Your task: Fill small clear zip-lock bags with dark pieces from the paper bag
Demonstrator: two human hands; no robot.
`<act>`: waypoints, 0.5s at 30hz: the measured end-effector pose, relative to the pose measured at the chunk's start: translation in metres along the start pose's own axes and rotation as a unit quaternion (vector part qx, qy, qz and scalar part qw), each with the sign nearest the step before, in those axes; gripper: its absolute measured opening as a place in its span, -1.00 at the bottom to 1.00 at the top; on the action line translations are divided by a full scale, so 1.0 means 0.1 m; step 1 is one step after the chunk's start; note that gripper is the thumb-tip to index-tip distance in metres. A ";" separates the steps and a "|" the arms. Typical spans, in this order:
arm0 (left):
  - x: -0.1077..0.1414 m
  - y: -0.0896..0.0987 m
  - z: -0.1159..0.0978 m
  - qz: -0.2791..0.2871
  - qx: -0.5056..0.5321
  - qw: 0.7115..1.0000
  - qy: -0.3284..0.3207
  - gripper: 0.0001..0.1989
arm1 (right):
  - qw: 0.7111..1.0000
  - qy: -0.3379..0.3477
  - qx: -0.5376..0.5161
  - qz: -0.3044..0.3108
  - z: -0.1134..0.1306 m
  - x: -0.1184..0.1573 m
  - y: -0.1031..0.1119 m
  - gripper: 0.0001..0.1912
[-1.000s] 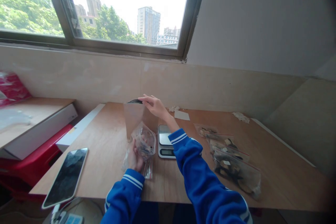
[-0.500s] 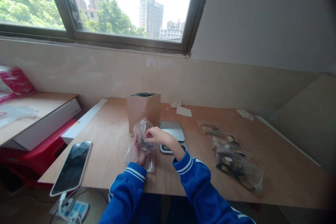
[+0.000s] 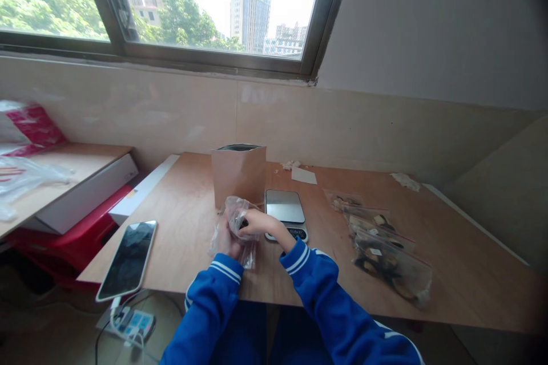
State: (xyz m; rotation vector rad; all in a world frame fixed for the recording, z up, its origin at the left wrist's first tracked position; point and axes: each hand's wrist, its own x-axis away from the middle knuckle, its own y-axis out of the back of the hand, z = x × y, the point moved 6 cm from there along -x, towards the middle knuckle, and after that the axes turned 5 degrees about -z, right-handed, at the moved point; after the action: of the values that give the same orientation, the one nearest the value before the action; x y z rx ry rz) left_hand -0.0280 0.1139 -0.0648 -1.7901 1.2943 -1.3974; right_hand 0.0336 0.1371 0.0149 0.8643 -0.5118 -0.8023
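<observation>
**Item:** clear zip bag (image 3: 238, 212), centre of frame, lower end on the wooden counter (image 3: 180, 228), just in front of an upright kraft paper pouch (image 3: 238, 179).
**Hands:** together on the bag. Left hand (image 3: 228, 243) clasps it from below. Right hand (image 3: 262, 223) is at its mouth, beside a dark item (image 3: 243, 223); right grip cannot be determined.
**Right of bag:** digital scale (image 3: 285, 208), near the right hand.
**Right side of counter:** three zip bags of dark pieces (image 3: 391, 262).
**Lower left of counter:** smartphone (image 3: 128, 259).
</observation>
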 end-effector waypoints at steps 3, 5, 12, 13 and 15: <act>-0.01 0.03 -0.01 -0.001 -0.012 1.000 -0.009 -0.58 | 0.999 0.002 -0.025 0.039 -0.07 0.01 0.01 -0.77; -0.03 0.04 -0.01 0.001 -0.016 1.000 -0.015 -0.59 | 0.997 0.002 -0.063 0.042 -0.09 0.03 0.04 -0.81; -0.06 0.08 -0.02 -0.011 -0.018 1.000 -0.023 -0.56 | 0.996 -0.001 -0.086 0.039 -0.04 0.06 -0.02 -0.79; -0.05 0.08 -0.02 -0.013 -0.015 1.000 -0.021 -0.57 | 0.997 -0.004 -0.079 0.023 -0.03 0.06 -0.03 -0.78; -0.03 0.07 -0.02 -0.013 -0.007 1.000 -0.012 -0.58 | 0.997 -0.005 -0.070 -0.020 -0.01 0.05 -0.06 -0.76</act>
State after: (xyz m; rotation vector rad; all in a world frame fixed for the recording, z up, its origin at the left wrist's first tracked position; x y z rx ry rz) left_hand -0.0322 0.1139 -0.0716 -1.8342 1.2752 -1.3793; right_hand 0.0347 0.1312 0.0099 0.7432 -0.4432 -0.8697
